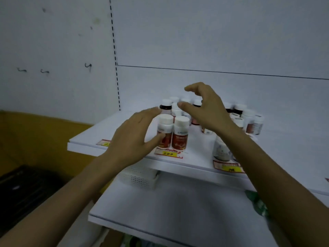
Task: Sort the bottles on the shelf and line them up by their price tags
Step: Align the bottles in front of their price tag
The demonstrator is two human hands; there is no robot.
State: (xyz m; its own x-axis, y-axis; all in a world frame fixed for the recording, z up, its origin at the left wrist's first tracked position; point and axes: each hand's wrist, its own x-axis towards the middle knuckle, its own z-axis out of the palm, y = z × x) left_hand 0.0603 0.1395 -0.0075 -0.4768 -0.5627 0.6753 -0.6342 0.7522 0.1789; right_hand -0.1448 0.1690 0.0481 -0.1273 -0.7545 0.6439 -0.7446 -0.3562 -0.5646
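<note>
Sorting is under way on the upper shelf point(124, 139), and the step in hand looks like squaring up the front pair of red-labelled bottles behind their tag. The left hand point(131, 134) is cupping the left red-labelled bottle point(164, 132), thumb pressing its label low down and fingers point(151, 112) curving round near the white cap; it is touching, not lifting, as far as one can tell. Just beside it, touching or nearly so, the second red-labelled bottle point(180, 133) is standing upright. The right hand point(204, 107) is hovering over the mixed cluster of bottles point(185, 104) at the back, fingers spread wide and curled, holding nothing.

My judgement: the next move is calling for the right hand to drop onto one bottle in that cluster without toppling its close-packed neighbours, then carrying it forward to its matching tag.

Writing: the yellow price tag point(168, 154) in front of the pair is reading "200" in handwriting. A second price tag point(229, 167) further right and a third point(105, 143) at the left are too blurred to read, as are the bottle brands.
</note>
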